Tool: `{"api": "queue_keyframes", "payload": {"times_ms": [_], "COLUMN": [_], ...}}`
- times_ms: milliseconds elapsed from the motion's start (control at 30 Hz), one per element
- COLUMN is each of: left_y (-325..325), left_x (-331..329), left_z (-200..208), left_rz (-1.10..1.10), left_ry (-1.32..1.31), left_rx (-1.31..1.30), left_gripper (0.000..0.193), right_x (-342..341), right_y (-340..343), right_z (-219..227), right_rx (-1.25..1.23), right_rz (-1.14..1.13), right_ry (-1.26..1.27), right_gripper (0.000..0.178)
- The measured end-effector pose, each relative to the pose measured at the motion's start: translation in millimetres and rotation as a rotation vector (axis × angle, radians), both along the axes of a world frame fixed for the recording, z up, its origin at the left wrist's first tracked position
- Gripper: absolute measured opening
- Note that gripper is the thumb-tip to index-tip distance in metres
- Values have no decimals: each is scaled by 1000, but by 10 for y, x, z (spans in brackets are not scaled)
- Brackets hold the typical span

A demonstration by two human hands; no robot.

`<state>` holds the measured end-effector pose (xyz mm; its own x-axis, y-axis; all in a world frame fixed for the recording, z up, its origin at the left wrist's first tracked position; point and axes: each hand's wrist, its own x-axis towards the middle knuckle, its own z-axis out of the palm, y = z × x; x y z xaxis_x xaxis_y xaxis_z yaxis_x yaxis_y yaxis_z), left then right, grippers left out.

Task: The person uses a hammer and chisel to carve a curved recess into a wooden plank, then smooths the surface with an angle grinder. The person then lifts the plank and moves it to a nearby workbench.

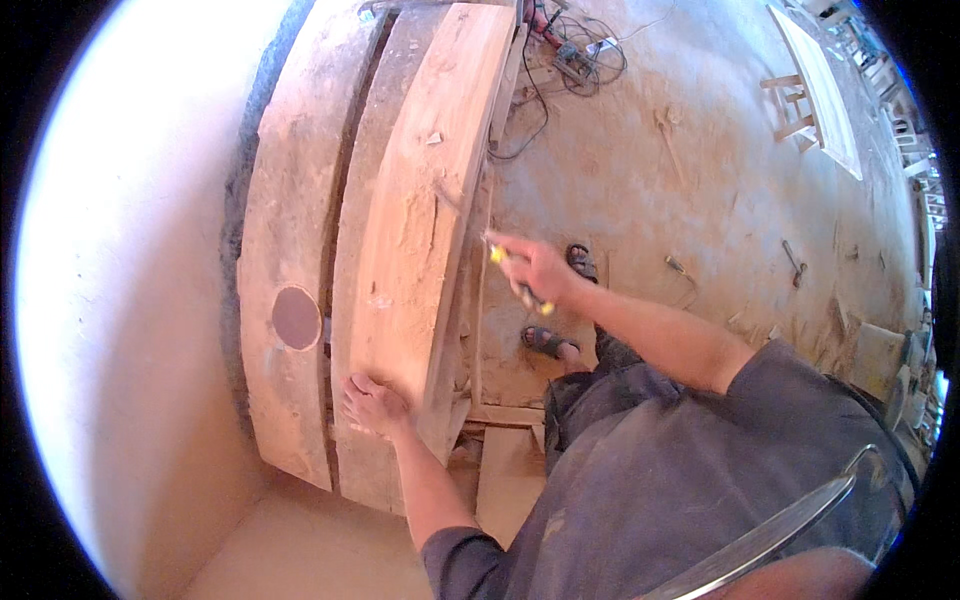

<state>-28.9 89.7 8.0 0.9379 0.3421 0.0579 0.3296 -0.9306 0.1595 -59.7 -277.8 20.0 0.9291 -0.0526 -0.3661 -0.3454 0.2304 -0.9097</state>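
Observation:
A long pale wooden board [395, 290] lies lengthwise on the bench. Its upper face is rough, with shavings and a dark split near the right edge. My left hand [375, 405] presses on the board's near end, fingers bent over its left edge. To the right of the board, my right hand [535, 270] is closed round a hand tool with a yellow-and-black handle [540, 302]. A thin dark blade [447, 197] in line with the handle reaches over the board. Motion blurs the tool, so whether its tip touches the wood cannot be told.
The worn bench planks [300, 200] have a gap between them, and a round brown disc [297, 318] lies on the left one. A red power tool with tangled cable [575, 65] is on the floor beyond. A hammer [795, 262] and a low wooden table [825, 90] are farther right.

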Motion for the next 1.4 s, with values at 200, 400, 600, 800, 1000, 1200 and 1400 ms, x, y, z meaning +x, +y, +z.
{"api": "queue_keyframes", "payload": {"times_ms": [200,400,600,800,1000,1200,1400], "left_y": [-51,-59,-19,4,66,106,194], "left_x": [-3,-23,-17,0,13,31,-8], "left_z": [49,33,-10,-69,-107,-128,-181], "left_rz": [83,53,11,-13,1,-4,-21], "left_ry": [27,-24,-45,-83,-64,5,-111], "left_rx": [8,35,-40,-6,0,35,22], "left_gripper": [57,55,55,56,57,57,54], "right_x": [-670,-180,92,366,539,494,159], "right_y": [405,-224,59,1010,1203,1212,797], "right_z": [-26,-277,-735,-740,-465,-24,-27], "right_rx": [-132,241,845,642,78,-98,-54], "right_rz": [316,-249,-503,-509,-447,-438,-301], "right_ry": [-23,112,153,341,272,43,-144], "right_gripper": [54,57,47,44,39,36,36]}}
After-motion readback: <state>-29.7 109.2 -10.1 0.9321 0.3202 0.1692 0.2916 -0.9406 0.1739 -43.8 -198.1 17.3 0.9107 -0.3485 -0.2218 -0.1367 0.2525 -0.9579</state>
